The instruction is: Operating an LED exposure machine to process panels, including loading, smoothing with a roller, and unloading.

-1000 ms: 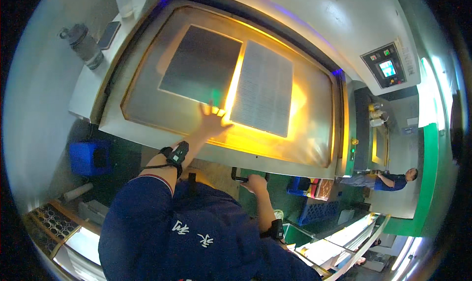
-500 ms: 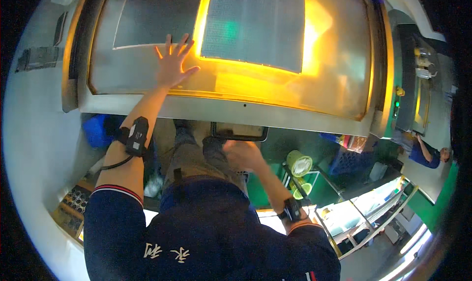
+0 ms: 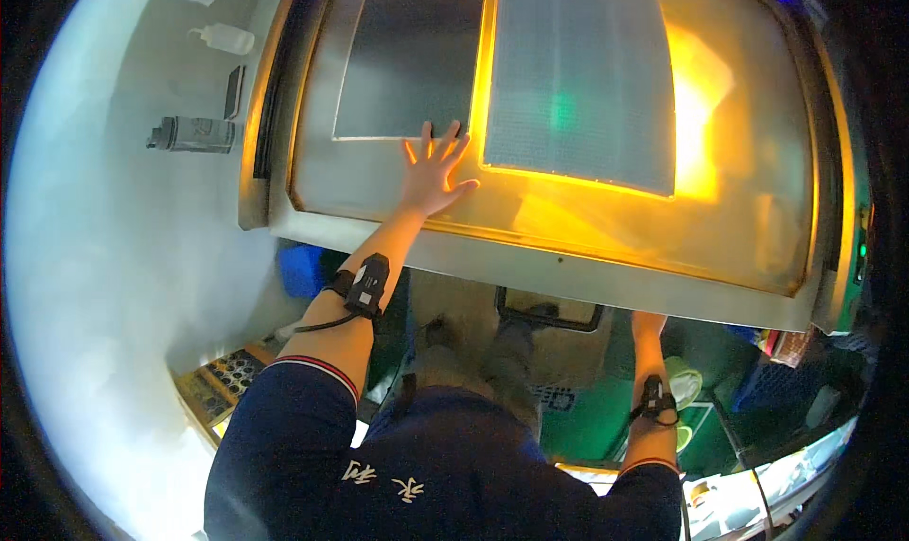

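Observation:
In front of me is a wide, pale framed panel [image 3: 398, 195], lit strongly yellow on its right side. My left hand [image 3: 437, 177] lies flat on it with fingers spread, holding nothing. Its fingertips reach the lower right corner of a dark rectangular sheet [image 3: 412, 63]. To the right of that hand is a grey, finely patterned sheet [image 3: 582, 77] with a bright yellow glow around its edges. My right hand [image 3: 649, 323] is at the underside of the panel's near metal edge [image 3: 530, 262]. The edge hides its fingers, so their grip does not show.
Left of the panel, a grey bottle [image 3: 194, 135], a white squeeze bottle [image 3: 225, 38] and a dark phone-like slab [image 3: 234, 91] are on a pale surface. Below are a black-rimmed tray [image 3: 595, 316], a blue object [image 3: 303, 271] and a green bucket [image 3: 684, 380].
The view has shifted, so the panel sits farther right in it. My right hand has moved from near my legs, rightward and up to the panel's near edge. My left hand stays flat on the panel.

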The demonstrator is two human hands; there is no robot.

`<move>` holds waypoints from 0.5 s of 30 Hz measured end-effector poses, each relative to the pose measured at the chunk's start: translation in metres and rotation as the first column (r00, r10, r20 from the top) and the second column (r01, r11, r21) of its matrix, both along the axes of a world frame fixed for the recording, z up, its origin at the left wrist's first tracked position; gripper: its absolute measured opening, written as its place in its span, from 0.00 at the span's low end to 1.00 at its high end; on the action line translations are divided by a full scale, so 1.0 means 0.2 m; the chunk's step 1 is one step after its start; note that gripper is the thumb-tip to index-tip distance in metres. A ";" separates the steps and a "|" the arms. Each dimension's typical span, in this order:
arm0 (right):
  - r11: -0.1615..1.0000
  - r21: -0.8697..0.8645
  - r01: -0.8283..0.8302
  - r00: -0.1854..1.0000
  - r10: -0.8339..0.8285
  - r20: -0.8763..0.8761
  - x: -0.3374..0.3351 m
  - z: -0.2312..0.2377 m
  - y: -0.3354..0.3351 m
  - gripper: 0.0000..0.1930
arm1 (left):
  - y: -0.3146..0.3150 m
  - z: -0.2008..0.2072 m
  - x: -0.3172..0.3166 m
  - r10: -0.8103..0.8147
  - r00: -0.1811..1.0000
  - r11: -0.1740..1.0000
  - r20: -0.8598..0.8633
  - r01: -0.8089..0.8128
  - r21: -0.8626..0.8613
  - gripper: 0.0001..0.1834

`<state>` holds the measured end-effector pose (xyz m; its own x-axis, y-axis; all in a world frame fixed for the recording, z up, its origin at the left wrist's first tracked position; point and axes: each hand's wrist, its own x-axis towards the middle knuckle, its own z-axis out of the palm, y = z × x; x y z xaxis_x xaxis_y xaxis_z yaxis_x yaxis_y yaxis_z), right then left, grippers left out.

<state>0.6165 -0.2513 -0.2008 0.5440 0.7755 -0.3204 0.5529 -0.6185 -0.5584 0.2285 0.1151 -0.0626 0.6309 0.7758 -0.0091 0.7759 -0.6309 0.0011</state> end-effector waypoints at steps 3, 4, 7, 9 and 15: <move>0.976 0.129 -0.177 0.928 0.121 0.353 0.00 0.17 -0.10 0.16 | -0.01 -0.02 0.05 -0.008 1.000 1.000 -0.009 0.008 0.000 0.47; 0.946 0.121 -0.302 0.876 0.225 0.427 -0.05 0.29 -0.02 0.15 | 0.01 0.02 -0.02 0.022 0.999 1.000 -0.042 -0.022 0.005 0.47; 0.985 -0.163 -0.060 0.997 0.053 -0.050 -0.19 0.55 -0.27 0.15 | 0.01 0.03 -0.03 0.021 1.000 1.000 -0.003 -0.021 -0.009 0.48; 0.891 -0.412 0.189 0.855 -0.356 -0.378 -0.26 0.48 -0.75 0.13 | 0.01 0.02 -0.01 0.025 0.999 1.000 0.033 -0.024 -0.008 0.47; 0.647 -0.175 0.742 0.462 -0.682 -0.567 -0.52 0.83 -1.63 0.18 | 0.00 0.02 -0.05 0.048 0.995 0.999 0.089 -0.046 -0.025 0.47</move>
